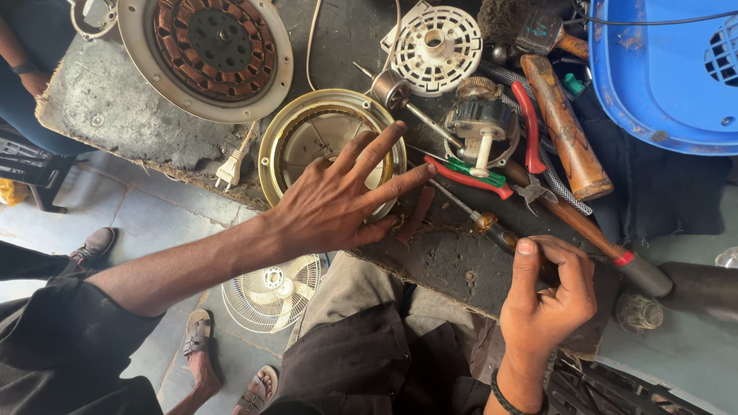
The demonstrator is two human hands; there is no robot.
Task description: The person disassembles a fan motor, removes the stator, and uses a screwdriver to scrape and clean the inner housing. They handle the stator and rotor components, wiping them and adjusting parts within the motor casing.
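Brass-coloured metal marks the round motor housing at the centre of the frame, lying flat on the dark, grimy tabletop. We note the left hand spread wide over its lower right rim, fingers splayed and pointing toward the upper right, palm down; whether it presses on the rim or only hovers we cannot tell. The right hand, at lower right, is curled narrow around the handle end of a screwdriver, thumb raised, the shaft running up-left toward the housing. In our judgement the housing is rigid, fairly light sheet metal with thin edges, best taken by opposite sides of the rim, not the open centre. Above it, at upper left, lies a wound stator in a pale casing; a white plug hangs at the tabletop's edge. To the right we record a white plastic hub, red-handled pliers, a wooden-handled hammer and a blue plastic shell. A small fan grille rests on the floor below.
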